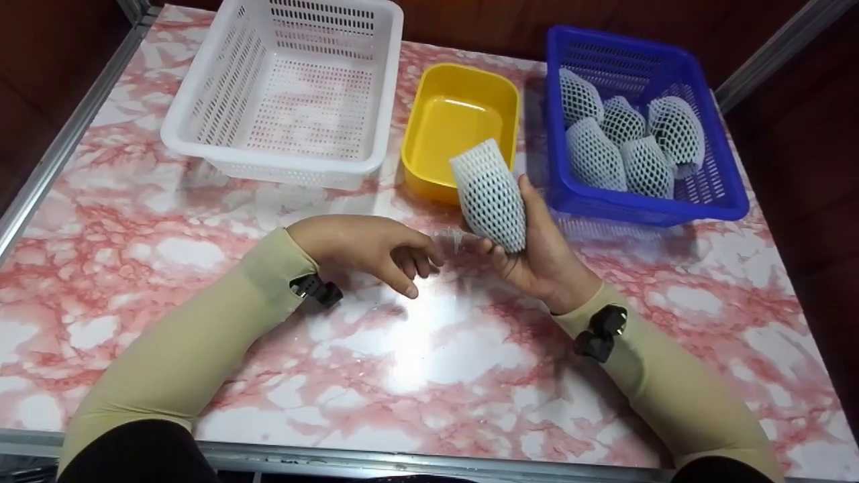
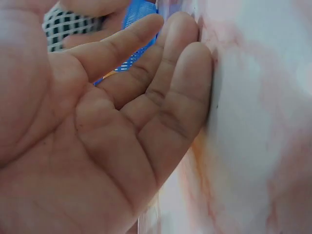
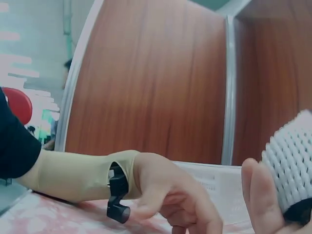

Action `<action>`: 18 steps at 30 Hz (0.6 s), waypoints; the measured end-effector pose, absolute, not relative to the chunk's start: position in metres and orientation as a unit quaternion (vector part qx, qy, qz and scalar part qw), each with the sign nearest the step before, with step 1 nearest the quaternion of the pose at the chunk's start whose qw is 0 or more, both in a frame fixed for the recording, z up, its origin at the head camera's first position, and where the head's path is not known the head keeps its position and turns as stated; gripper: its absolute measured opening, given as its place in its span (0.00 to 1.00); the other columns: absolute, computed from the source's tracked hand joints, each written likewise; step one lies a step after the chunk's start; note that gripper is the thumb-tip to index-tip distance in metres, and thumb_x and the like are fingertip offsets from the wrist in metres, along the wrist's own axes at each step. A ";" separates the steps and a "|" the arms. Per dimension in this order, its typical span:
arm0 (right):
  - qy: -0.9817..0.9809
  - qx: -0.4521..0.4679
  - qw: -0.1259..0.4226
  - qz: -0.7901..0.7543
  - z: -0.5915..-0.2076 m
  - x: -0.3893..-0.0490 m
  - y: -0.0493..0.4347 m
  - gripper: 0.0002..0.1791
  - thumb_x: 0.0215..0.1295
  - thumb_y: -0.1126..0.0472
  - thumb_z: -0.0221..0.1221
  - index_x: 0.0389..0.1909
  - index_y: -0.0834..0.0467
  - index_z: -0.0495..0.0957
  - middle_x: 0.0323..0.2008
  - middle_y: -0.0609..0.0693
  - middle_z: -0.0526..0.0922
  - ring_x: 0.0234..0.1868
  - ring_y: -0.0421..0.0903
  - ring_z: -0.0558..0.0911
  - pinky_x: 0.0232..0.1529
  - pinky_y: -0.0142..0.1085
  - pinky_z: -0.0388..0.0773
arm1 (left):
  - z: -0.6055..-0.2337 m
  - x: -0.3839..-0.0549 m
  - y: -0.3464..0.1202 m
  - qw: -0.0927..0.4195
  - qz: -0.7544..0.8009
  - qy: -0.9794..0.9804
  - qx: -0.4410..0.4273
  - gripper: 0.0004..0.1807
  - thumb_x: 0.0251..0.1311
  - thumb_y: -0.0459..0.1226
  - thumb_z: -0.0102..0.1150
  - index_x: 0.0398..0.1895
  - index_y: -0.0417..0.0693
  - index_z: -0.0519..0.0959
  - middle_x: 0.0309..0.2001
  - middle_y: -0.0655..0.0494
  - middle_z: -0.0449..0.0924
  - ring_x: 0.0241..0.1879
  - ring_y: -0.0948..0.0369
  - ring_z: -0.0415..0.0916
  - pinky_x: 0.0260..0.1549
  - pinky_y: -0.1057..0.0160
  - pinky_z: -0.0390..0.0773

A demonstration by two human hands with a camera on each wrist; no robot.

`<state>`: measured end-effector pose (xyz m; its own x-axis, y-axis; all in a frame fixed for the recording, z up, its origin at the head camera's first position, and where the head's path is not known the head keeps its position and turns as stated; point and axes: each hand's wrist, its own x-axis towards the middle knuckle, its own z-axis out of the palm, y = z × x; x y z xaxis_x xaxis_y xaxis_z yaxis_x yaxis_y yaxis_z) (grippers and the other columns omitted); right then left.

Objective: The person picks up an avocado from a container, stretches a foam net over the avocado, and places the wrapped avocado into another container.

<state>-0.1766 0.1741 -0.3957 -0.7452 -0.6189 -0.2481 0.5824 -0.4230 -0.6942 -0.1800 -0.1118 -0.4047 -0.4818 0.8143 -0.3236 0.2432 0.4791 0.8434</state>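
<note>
My right hand point(image 1: 547, 258) holds a tapered item in a white foam net sleeve point(image 1: 493, 201), tilted over the near edge of the yellow tub point(image 1: 429, 181). Something dark inside the sleeve shows at its lower end in the right wrist view, next to my right fingers point(image 3: 263, 197); its kind is hidden by the net. To the left, my left hand point(image 1: 369, 248) hovers low over the table, fingers loosely bent and holding nothing. In the left wrist view its bare palm point(image 2: 112, 141) faces the camera, with fingertips close to the tabletop.
A blue basket point(image 1: 644, 208) at the back right contains several more net-sleeved items point(image 1: 594, 157). At the back left stands a white perforated basket point(image 1: 278, 157). The marbled red-and-white table point(image 1: 416, 402) is bordered by metal edging and brown wooden panels point(image 3: 156, 87).
</note>
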 end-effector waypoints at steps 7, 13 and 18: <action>0.455 0.005 0.323 -0.830 -0.395 -0.179 0.177 0.38 0.81 0.26 0.41 0.66 0.55 0.71 0.40 0.53 0.84 0.24 0.39 0.85 0.23 0.24 0.82 | -0.407 -0.180 -0.111 0.361 0.373 0.779 0.352 0.27 0.70 0.42 0.75 0.68 0.49 0.80 0.60 0.52 0.86 0.60 0.57 0.85 0.68 0.54 0.81; 0.475 -0.023 0.258 -0.841 -0.398 -0.181 0.176 0.33 0.81 0.29 0.49 0.66 0.53 0.71 0.43 0.51 0.82 0.28 0.39 0.84 0.26 0.24 0.82 | -0.411 -0.180 -0.109 0.350 0.355 0.788 0.360 0.24 0.72 0.43 0.73 0.67 0.50 0.81 0.59 0.53 0.86 0.59 0.58 0.84 0.67 0.55 0.81; 0.626 -0.199 0.016 -0.754 -0.398 -0.178 0.173 0.28 0.74 0.59 0.69 0.70 0.54 0.71 0.60 0.54 0.79 0.53 0.51 0.83 0.45 0.35 0.89 | -0.410 -0.179 -0.110 0.345 0.341 0.797 0.360 0.24 0.73 0.45 0.71 0.67 0.52 0.80 0.60 0.55 0.86 0.60 0.58 0.84 0.68 0.54 0.80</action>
